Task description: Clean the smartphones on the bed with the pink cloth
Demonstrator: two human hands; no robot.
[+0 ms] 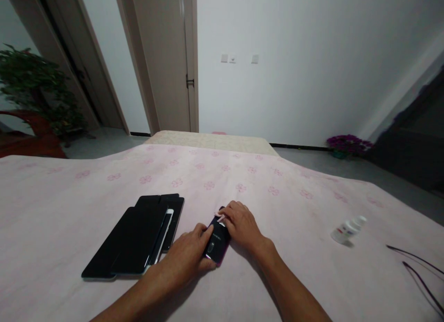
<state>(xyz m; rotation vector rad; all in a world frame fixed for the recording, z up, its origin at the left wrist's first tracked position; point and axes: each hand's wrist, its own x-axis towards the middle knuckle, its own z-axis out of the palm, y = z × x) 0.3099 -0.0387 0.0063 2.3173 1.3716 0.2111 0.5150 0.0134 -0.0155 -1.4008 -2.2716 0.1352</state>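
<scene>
A dark smartphone (pixel 219 241) with a purplish edge lies on the pink flowered cloth in front of me, its back facing up. My left hand (pixel 190 249) grips its lower left side, thumb on top. At the phone's upper end, my right hand (pixel 243 224) is closed with its fingertips on a small whitish piece (pixel 221 217), too small and partly covered to name. To the left of my left hand lies a pile of black tablets (pixel 138 238) with glossy faces. A white-edged phone (pixel 168 215) rests along the pile's right side.
A white bottle (pixel 348 229) stands tilted-looking at the right on the cloth (pixel 298 257). Thin black cables (pixel 416 258) lie at the right edge. Beyond are a wall, a door (pixel 159 58), a green plant (pixel 34 81) and purple flowers (pixel 348 144).
</scene>
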